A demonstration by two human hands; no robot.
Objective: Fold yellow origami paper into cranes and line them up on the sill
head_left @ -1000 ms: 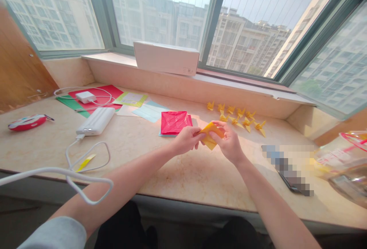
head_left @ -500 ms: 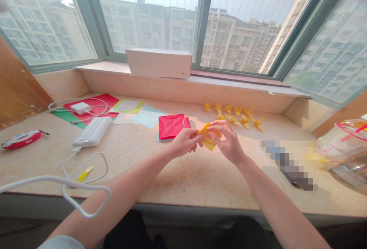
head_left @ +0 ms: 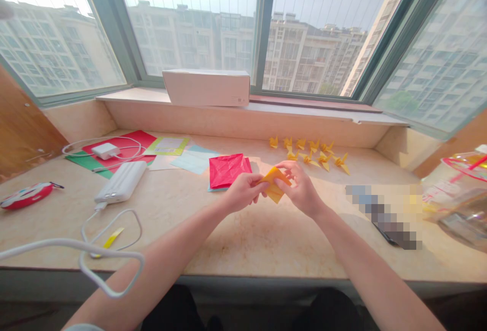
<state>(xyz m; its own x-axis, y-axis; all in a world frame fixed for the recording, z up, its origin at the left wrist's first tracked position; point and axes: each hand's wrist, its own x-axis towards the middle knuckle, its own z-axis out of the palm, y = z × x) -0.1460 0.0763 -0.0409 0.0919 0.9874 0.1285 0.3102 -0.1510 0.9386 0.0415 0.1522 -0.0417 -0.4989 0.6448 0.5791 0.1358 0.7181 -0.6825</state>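
**Q:** What do we have at twelve o'clock?

**A:** Two bare hands over a stone counter (head_left: 243, 239) by a high-rise window: the left hand (head_left: 243, 191) and the right hand (head_left: 300, 189) lift a folded sheet of yellow origami paper (head_left: 274, 185) clear of the surface.

**Q:** And the fingers?

**A:** The left fingers (head_left: 258, 183) press together against the thumb on the paper's left side. The right fingers (head_left: 284, 168) curl closed over its top. Both hands clamp the sheet between them.

**Q:** Which step do we judge this to be?

**A:** Mid-fold, we would say. The sheet is layered and pointed, but it does not yet match the finished yellow paper cranes (head_left: 308, 151) lined up at one o'clock.

**Q:** What does the next move call for?

**A:** In our judgement, a firm, even crease, with both hands keeping the layers aligned.

**Q:** What lies nearby?

**A:** A creased red origami sheet (head_left: 228, 170) rests on a pale blue sheet (head_left: 210, 188) at eleven o'clock, and a white power bank (head_left: 120, 181) lies at ten o'clock.
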